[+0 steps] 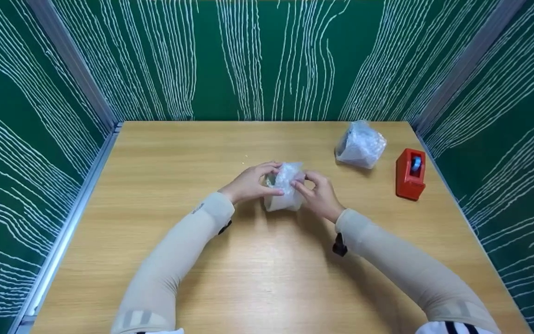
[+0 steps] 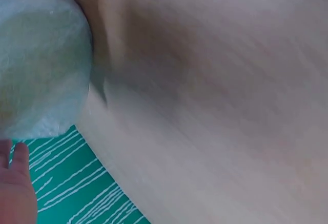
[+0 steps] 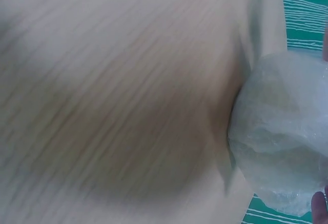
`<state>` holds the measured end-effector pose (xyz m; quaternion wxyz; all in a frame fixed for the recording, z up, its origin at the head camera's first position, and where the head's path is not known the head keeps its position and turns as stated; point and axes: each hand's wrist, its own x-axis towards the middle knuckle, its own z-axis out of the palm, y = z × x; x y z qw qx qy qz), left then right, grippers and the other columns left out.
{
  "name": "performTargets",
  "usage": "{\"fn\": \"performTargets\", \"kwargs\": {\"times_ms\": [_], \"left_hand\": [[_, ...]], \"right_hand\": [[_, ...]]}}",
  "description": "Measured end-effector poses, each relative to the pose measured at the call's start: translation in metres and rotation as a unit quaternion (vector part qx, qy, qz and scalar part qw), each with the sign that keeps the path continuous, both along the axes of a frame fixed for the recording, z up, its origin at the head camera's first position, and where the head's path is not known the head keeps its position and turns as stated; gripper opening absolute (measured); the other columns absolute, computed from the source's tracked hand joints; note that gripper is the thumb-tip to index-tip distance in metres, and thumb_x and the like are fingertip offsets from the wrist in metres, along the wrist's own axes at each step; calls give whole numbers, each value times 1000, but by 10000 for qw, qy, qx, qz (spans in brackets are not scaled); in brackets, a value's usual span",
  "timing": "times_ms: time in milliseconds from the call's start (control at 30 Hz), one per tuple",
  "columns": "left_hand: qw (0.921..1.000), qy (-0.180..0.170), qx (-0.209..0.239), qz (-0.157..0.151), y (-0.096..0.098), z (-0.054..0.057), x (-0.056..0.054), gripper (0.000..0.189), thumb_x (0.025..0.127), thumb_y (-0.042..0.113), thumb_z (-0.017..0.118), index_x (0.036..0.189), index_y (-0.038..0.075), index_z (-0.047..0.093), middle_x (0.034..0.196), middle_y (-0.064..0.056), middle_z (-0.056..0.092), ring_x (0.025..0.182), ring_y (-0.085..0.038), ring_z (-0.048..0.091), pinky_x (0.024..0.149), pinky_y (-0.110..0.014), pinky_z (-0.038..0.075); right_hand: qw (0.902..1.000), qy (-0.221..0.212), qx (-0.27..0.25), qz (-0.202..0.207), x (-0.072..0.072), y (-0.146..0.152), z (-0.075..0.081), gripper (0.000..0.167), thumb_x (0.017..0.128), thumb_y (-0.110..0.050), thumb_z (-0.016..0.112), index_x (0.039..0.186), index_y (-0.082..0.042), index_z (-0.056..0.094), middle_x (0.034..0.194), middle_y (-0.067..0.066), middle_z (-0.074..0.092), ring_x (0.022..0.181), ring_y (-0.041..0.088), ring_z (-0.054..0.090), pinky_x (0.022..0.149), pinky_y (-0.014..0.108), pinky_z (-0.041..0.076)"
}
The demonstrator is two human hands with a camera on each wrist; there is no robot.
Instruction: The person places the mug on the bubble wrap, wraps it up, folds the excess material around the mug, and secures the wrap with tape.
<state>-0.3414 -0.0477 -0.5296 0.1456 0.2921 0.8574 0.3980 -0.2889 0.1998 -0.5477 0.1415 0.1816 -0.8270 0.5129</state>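
A rounded bundle in clear bubble wrap [image 1: 283, 202] stands on the table at its middle; the wrap hides what is inside. My left hand [image 1: 249, 183] grips it from the left, thumb toward the near side and fingers toward the far side. At its upper right, my right hand [image 1: 322, 198] pinches a fold of the wrap between thumb and fingers. The left wrist view has the bundle [image 2: 43, 65] large at the left, with part of the left hand [image 2: 18, 190] below it. In the right wrist view the bundle [image 3: 279, 126] fills the right side, right fingertips [image 3: 319, 207] at its lower edge.
A second bubble-wrapped bundle [image 1: 362, 144] sits at the back right of the wooden table [image 1: 193, 153]. Near the right edge stands a red tape dispenser [image 1: 408, 180] with a blue-centred roll. Green panels [image 1: 267, 60] with white wavy lines enclose the back and sides.
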Motion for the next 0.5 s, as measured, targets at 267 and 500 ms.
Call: {"fn": "performTargets", "kwargs": {"times_ms": [267,500], "left_hand": [[9987,124,454,196,7,-6,3,62,102,43,77,154,17,58,172,0,46,162,-25,38,136,-48,28],[9979,173,604,162,7,-8,8,74,104,39,73,167,24,36,172,-4,46,160,-28,43,133,-52,33]], "right_hand": [[9933,-974,-531,-312,-15,-1,8,15,94,-2,84,89,9,74,121,21,64,111,28,65,94,15,57],[9811,-1717,-616,-654,-23,-3,10,13,93,-2,84,86,1,74,107,8,64,101,18,60,79,13,55]]}}
